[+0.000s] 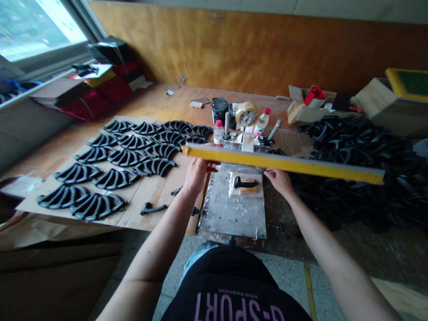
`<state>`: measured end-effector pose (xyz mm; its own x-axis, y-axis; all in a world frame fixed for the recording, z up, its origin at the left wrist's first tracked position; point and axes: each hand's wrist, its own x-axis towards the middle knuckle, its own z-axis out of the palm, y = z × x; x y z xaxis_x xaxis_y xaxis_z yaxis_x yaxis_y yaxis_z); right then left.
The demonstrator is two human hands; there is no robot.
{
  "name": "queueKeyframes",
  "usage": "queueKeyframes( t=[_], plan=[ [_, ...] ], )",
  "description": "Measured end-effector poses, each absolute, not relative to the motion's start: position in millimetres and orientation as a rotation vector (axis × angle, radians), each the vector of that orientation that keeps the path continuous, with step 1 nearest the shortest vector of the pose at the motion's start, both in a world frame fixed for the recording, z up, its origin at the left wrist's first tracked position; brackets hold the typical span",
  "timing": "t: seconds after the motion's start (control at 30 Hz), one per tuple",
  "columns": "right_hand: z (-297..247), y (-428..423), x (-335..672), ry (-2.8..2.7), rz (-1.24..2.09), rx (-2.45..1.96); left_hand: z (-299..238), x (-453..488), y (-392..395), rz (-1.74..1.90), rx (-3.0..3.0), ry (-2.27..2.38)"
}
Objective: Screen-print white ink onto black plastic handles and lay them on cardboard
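Observation:
A yellow-edged frame (284,164), seen nearly edge-on, slants across above a metal base plate (230,214). My left hand (197,174) is at the frame's left part, gripping it, with some fingers showing below the bar and the rest partly hidden behind it. Below the bar, my right hand (278,179) is beside the plate's right edge, fingers drawn together; whatever they hold is too small to make out. On the plate a black curved handle-like part (245,183) lies in a pale holder (234,191). A similar black part (152,208) rests on cardboard left of my left forearm.
Fanned rows of black parts (123,156) cover the cardboard (133,191) at left. A large heap of them (361,174) lies at right. Behind the plate stand a black tub (219,109), a tape roll (246,113) and red-capped bottles (261,122). Boxes (377,104) sit back right.

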<state>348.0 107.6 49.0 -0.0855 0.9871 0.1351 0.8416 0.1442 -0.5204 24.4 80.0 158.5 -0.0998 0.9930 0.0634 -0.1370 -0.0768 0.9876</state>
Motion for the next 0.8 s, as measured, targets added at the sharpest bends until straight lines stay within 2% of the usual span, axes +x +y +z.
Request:
queueKeyframes(
  t=[0.17, 0.33, 0.47, 0.57, 0.67, 0.73, 0.8],
  plan=[
    [23.9, 78.0, 298.2, -2.327, 0.36, -1.499, 137.0, 41.1, 69.7, 1.314, 0.907, 1.224],
    [49.4, 29.3, 243.9, -2.313, 0.263, -1.374, 68.9, 66.2, 3.3, 0.751, 0.614, 1.17],
    [51.3, 1.2, 226.9, -2.547, 0.325, -1.105, 28.6, 45.2, -34.8, 0.899, 0.444, 1.308],
    [34.9, 11.6, 282.6, -2.405, 0.294, -1.442, 2.6, -10.6, -53.6, 1.029, 0.344, 1.576],
    [14.5, 29.5, 367.0, -2.152, 0.04, -2.038, -24.6, -78.1, -69.2, 1.083, 0.217, 1.905],
    [3.1, 35.3, 408.9, -2.072, -0.043, -2.345, -39.1, -115.4, -73.3, 0.927, 0.268, 2.09],
    [-4.0, 35.9, 430.1, -2.079, -0.076, -2.47, -47.3, -141.7, -68.9, 0.737, 0.382, 2.173]
  ],
)
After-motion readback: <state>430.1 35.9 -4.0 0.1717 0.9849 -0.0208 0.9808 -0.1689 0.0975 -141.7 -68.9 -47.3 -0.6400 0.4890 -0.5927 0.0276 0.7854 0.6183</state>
